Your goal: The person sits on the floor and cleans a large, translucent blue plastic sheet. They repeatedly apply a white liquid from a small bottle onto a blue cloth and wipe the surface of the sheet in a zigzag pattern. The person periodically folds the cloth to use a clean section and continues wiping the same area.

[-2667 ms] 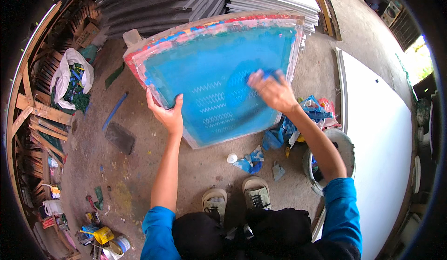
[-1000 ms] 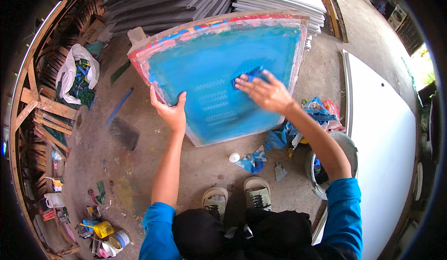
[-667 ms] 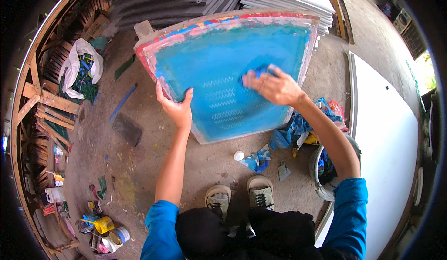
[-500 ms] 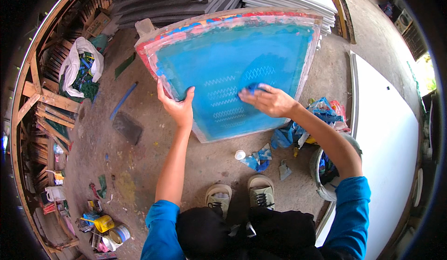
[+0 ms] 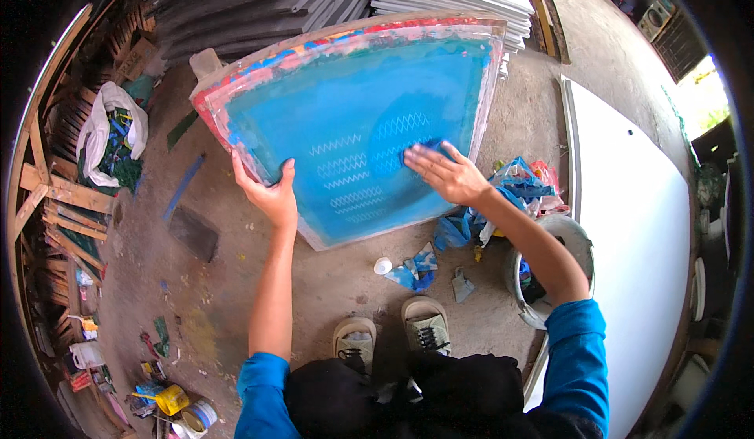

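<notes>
A large silk-screen frame with blue mesh is tilted up in front of me, its border smeared with red, pink and blue paint. Rows of pale zigzag lines show on the mesh. My left hand grips the frame's left edge, thumb on the front face, fingers partly hidden around the side. My right hand presses a bunched blue rag flat against the mesh, just right of the zigzag rows. Most of the rag is covered by the fingers.
A bucket stands by my right forearm, with crumpled plastic bags beside it. A white board lies at the right. Dark sheets are stacked behind the frame. Paint cans and a sack sit at the left.
My right hand has slid the rag rightward over the mesh, uncovering more zigzag lines. My left hand keeps its grip on the edge. The whole view has shifted slightly.
</notes>
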### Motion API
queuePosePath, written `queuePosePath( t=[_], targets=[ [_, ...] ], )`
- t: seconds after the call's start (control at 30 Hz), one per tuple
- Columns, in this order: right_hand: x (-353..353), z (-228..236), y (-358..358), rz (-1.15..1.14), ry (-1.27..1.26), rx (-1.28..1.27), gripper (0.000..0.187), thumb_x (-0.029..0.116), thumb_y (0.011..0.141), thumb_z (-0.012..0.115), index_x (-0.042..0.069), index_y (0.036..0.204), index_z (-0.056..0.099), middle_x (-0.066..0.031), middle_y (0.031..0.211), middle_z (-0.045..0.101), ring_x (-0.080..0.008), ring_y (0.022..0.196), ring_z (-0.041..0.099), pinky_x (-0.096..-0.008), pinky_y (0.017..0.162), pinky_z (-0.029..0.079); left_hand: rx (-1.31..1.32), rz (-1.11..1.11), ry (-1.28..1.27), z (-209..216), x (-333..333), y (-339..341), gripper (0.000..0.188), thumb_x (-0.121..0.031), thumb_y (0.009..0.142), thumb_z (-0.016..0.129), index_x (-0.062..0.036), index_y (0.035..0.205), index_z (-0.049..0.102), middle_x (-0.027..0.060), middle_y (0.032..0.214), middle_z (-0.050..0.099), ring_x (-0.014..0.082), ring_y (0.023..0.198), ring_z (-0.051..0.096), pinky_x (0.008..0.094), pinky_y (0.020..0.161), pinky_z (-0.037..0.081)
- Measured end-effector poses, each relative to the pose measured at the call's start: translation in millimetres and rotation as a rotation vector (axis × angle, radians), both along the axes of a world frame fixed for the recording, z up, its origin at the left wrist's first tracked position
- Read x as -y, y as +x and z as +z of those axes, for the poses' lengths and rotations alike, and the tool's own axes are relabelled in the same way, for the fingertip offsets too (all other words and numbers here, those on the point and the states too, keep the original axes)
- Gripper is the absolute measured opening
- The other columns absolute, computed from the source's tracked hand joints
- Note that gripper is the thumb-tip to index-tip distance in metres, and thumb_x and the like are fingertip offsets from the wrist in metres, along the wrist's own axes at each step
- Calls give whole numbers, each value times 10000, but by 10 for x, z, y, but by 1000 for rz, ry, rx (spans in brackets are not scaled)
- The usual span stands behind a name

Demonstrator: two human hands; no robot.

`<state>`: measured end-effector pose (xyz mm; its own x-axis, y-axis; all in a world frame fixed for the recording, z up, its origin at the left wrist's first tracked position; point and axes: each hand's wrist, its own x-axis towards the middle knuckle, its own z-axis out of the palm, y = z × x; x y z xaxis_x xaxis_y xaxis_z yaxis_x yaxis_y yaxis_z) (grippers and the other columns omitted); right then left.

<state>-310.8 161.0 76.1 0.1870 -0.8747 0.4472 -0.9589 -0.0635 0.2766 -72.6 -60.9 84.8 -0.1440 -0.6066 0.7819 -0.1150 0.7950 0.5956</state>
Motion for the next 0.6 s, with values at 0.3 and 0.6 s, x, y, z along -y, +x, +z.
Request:
queuePosePath(
  t=[0.3, 0.6],
  targets=[
    [-229, -218, -92, 77, 56, 61, 498, 135, 824, 549, 136, 1311, 442, 23, 1365, 421, -101, 1235, 404, -475, 1052, 219, 26, 59, -37, -29, -1, -12, 825, -148, 728, 732, -10, 1360, 219, 199, 1374, 303, 340, 1267, 311, 449, 1035, 272],
    [342, 169, -31, 296, -55, -28, 466, 142, 833, 494, 121, 1297, 453, 3, 1371, 415, -98, 1247, 394, -427, 1045, 269, 5, 66, -35, -35, 1, -46, 859, -188, 688, 770, -13, 1351, 253, 198, 1317, 364, 357, 1210, 373, 451, 1010, 302]
  ],
)
